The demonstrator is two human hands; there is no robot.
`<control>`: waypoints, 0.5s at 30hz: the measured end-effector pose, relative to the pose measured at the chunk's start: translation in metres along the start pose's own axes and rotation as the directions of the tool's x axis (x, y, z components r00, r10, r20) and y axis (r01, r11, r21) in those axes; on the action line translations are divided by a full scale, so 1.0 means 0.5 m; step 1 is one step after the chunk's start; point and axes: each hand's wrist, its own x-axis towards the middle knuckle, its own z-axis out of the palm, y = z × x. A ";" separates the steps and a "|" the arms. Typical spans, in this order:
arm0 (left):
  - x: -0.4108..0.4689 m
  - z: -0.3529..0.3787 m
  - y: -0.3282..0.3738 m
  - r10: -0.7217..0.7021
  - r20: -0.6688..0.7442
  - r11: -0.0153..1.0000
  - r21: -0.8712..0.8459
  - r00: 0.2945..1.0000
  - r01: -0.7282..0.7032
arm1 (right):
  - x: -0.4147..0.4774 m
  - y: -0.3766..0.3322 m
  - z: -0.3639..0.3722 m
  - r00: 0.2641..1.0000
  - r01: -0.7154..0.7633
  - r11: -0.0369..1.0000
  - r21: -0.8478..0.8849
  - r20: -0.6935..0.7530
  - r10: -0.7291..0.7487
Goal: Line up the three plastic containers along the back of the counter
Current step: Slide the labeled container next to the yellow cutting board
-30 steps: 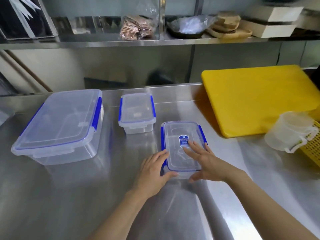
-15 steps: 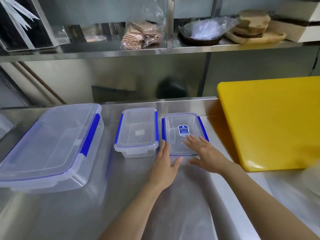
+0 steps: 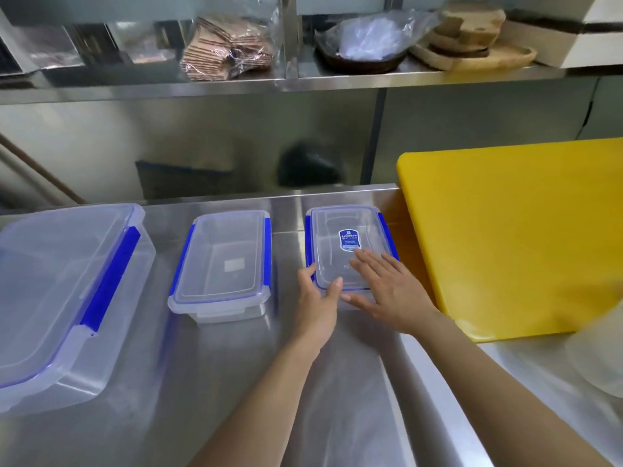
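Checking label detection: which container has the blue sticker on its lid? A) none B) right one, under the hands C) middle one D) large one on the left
B: the blue sticker sits on the lid of the right container, just beyond the right hand resting on it.

Over the preceding second, the labelled container [image 3: 350, 247] was slid away from the counter's front to the rear edge, beside the yellow cutting board [image 3: 512, 237]. The left hand [image 3: 318, 301] and right hand [image 3: 391, 291] travelled with it. A gap opened from the middle container [image 3: 222, 264].
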 end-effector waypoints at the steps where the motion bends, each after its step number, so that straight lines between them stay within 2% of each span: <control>1: -0.002 0.010 0.006 0.003 0.033 1.000 -0.017 0.999 -0.002 | -0.005 0.011 -0.003 1.000 -0.017 1.000 -0.003 -0.001 0.017; 5: -0.008 0.052 0.036 0.014 0.134 1.000 -0.024 0.991 -0.011 | -0.028 0.054 -0.013 0.998 -0.069 0.998 -0.007 -0.004 0.068; 10: -0.016 0.067 0.049 0.055 0.125 0.998 -0.007 0.991 -0.055 | -0.037 0.074 -0.020 0.997 -0.076 0.997 0.017 0.009 0.076; 13: -0.009 0.047 0.045 0.083 0.197 0.975 0.185 0.977 -0.120 | -0.035 0.075 -0.019 0.997 -0.082 0.996 0.036 0.016 0.081; 15: -0.005 0.025 0.051 0.112 0.230 0.913 0.361 0.967 -0.192 | -0.031 0.071 -0.024 0.994 -0.106 0.994 0.040 0.039 0.104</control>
